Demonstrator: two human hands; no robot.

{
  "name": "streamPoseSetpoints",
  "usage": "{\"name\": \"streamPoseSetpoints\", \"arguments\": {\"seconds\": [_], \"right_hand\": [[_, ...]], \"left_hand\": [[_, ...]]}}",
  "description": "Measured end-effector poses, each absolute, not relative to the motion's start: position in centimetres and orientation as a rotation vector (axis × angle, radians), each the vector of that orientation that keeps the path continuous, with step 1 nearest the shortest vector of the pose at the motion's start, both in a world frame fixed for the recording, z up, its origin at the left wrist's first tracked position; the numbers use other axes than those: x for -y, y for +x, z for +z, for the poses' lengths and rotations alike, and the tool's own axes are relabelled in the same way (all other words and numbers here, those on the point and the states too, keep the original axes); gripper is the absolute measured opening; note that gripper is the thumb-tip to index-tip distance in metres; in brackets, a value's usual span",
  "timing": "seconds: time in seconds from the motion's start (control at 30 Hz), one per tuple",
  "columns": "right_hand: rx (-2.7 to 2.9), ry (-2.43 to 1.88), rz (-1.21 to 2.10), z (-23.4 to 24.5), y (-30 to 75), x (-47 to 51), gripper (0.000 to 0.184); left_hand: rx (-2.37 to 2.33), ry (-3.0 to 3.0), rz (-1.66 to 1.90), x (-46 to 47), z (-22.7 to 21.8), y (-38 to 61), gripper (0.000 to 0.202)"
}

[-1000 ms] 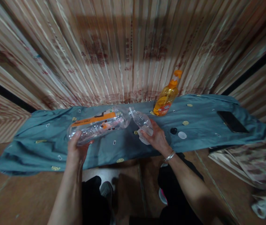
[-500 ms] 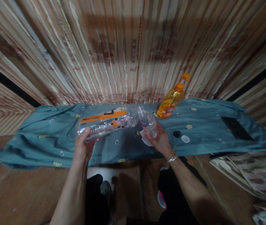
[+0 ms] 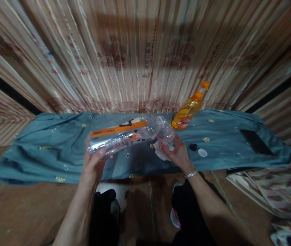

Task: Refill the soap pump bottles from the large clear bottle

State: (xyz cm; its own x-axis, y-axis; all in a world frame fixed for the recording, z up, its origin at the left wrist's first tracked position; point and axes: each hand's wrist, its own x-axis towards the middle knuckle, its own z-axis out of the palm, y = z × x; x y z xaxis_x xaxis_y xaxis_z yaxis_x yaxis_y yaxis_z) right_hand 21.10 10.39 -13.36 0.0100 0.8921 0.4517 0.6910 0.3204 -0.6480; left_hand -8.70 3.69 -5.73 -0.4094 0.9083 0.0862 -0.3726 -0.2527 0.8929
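My left hand (image 3: 94,165) grips the base end of a large clear plastic bottle (image 3: 122,135) with an orange label, held almost level above the blue cloth. Its open mouth points right and meets the mouth of a small clear bottle (image 3: 167,135), which my right hand (image 3: 177,153) holds with closed fingers. A white crumpled piece (image 3: 161,153) lies under my right hand on the cloth. A bracelet sits on my right wrist.
A blue patterned cloth (image 3: 45,153) covers a low bench in front of a striped curtain. On it stand an orange pump bottle (image 3: 188,111), a black cap (image 3: 193,147), a white cap (image 3: 202,152) and a dark phone (image 3: 257,141). Folded fabric lies on the floor at right.
The large bottle has shifted right and its mouth has closed in on the small bottle's mouth. My right hand has tilted the small bottle toward it. The view has also drifted a little.
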Motion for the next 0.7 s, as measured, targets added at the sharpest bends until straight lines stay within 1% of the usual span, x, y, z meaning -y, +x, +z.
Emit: {"name": "streamPoseSetpoints", "arguments": {"seconds": [0.17,0.33,0.43,0.57,0.7], "right_hand": [[1.729,-1.379,0.268,-13.6,21.3,-10.6,0.057],[1.714,-1.380,0.267,-13.9,21.6,-10.9,0.058],[1.704,-1.389,0.276,-14.1,21.9,-11.1,0.061],[1.693,-1.376,0.267,-14.1,22.2,-11.4,0.059],[1.699,-1.374,0.301,-13.9,22.5,-11.5,0.058]], "left_hand": [[-1.093,0.859,1.736,-3.0,-5.6,-8.6,0.071],[-1.131,0.928,1.763,-2.8,-5.8,-8.5,0.070],[-1.161,0.928,1.738,-2.8,-5.5,-8.3,0.078],[-1.213,0.923,1.714,-2.7,-5.0,-8.0,0.095],[-1.239,0.990,1.697,-2.5,-4.9,-8.0,0.097]]}}
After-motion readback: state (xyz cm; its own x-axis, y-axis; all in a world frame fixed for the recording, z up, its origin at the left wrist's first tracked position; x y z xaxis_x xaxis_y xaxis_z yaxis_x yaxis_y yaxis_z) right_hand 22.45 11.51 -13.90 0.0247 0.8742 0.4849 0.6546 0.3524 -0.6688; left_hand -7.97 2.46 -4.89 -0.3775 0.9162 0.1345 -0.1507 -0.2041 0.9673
